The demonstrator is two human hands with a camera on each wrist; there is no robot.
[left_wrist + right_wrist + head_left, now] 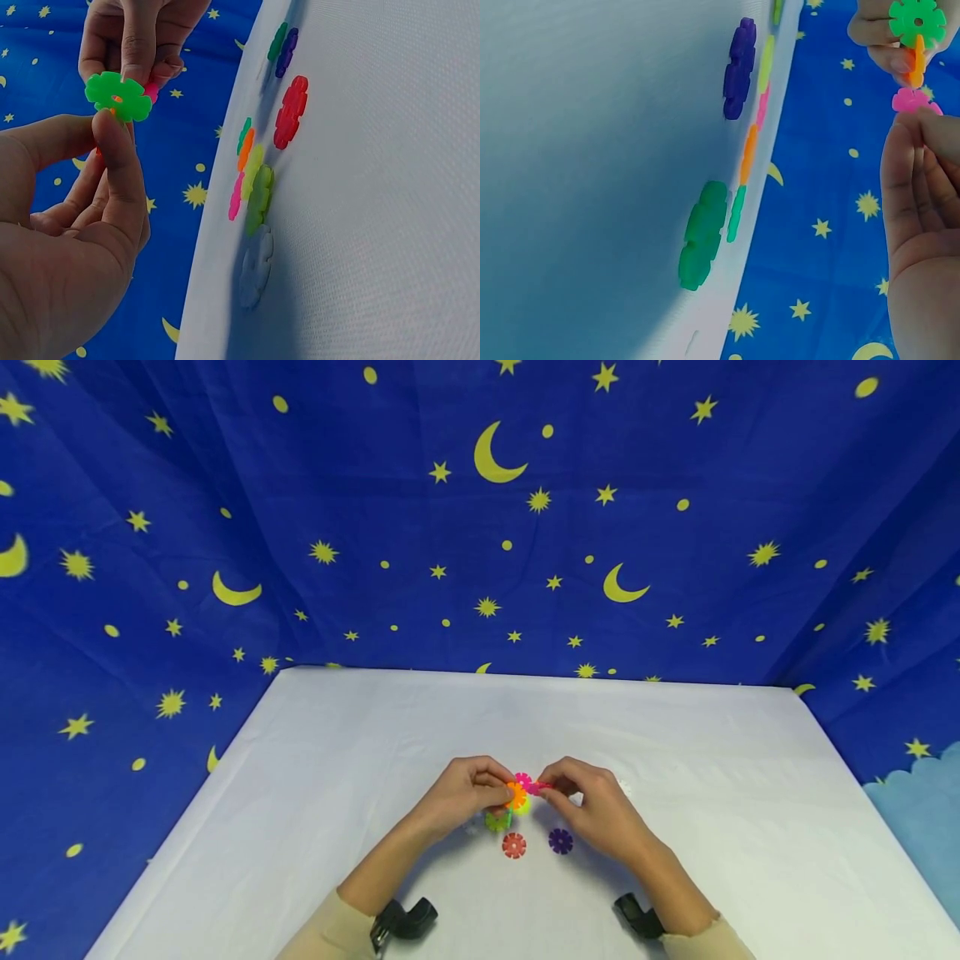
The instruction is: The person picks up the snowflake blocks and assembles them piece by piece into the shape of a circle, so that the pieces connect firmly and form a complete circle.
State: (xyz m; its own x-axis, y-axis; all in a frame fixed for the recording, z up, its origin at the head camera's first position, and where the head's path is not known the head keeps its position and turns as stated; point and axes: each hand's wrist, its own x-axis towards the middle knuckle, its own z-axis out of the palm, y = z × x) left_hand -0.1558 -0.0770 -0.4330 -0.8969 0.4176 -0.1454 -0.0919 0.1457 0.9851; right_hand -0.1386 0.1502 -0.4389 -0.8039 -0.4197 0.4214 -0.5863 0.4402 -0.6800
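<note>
Pinching small notched discs above the white table (750, 777), the 2 hands meet almost fingertip to fingertip, and this is close work. The left hand (480, 783) has its thumb and fingertips closed to a thin gap on an orange disc (917, 61), seen edge-on in the right wrist view. Set crosswise at the orange disc's edge is a green disc (118, 97), and those 2 look slotted together, though the joint itself is too small to be sure. Over to the right hand (596, 797): thumb and fingers nipped together on the edge of a pink disc (913, 101), which sits right by the orange disc's free end. Touching, or a hair short? I cannot tell from here. By my reading, the step in hand is adding the pink disc to that little chain. The next move seems to call for turning its notch to face the orange edge, then a straight, gentle push while the left hand stays firm; a skewed push could twist the green disc loose. Down below on the cloth, well apart from the grips, lie more discs: a purple disc (560, 842), a red disc (513, 846) and a lime disc (497, 822) among them.
</note>
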